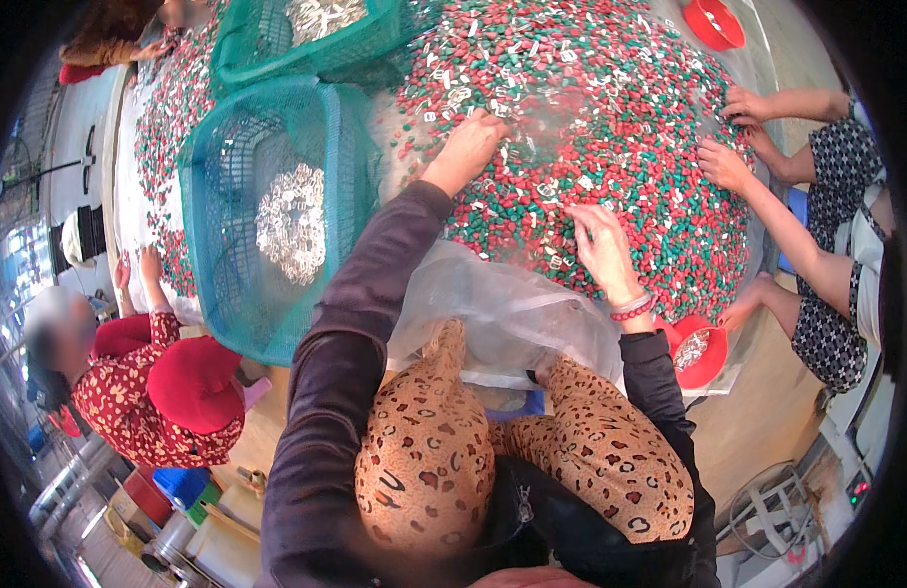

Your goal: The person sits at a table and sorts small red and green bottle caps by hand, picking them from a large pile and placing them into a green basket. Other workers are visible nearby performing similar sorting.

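A wide layer of small red and green pieces [502, 211] lies spread over the table, with little white plastic pieces scattered through it. My left hand [468, 149] reaches into the far part of this layer, its fingertips bunched together over the pieces; whatever they pinch is hidden. Closer to me, my right hand [605, 253] rests low over the pieces, thumb and forefinger apart, and nothing shows between them. A red beaded bracelet [633, 309] circles my right wrist. Left of my left arm stands a blue-green mesh-lined basket [204, 284] with a heap of white plastic pieces [292, 223].
Another green basket [240, 49] of white pieces stands behind. A red bowl [710, 363] with white pieces is at the right edge, and a second red bowl [728, 34] sits far right. Co-workers' hands [725, 165] work at the right; another person [160, 392] sits left. Plastic sheeting [493, 304] covers the near edge.
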`<action>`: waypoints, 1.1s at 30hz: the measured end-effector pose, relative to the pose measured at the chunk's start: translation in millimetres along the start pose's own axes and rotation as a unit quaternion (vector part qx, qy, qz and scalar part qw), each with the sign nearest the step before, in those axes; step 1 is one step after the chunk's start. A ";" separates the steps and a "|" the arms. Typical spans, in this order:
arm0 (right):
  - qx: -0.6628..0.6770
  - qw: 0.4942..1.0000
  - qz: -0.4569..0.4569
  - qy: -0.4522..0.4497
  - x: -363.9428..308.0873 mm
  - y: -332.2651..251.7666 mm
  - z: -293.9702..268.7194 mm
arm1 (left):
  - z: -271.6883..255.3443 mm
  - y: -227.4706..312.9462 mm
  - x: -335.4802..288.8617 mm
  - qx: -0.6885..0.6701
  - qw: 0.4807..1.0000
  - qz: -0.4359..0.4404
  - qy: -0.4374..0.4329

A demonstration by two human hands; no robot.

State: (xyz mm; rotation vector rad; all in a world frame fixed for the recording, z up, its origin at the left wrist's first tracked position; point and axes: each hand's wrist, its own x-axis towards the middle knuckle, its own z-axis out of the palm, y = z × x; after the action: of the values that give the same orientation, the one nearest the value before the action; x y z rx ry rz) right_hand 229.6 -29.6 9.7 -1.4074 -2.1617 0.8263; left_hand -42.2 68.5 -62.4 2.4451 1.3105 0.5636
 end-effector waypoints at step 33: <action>0.046 0.991 0.121 -0.035 -30.6 7.5 -46.5 | 19.9 20.4 49.0 0.018 0.996 -0.014 -0.090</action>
State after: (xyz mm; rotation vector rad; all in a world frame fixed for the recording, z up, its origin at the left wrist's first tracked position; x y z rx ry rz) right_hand 276.2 -43.9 37.5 -1.6356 -2.0008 1.0632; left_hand 6.7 97.2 -61.3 2.4375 1.2897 0.3056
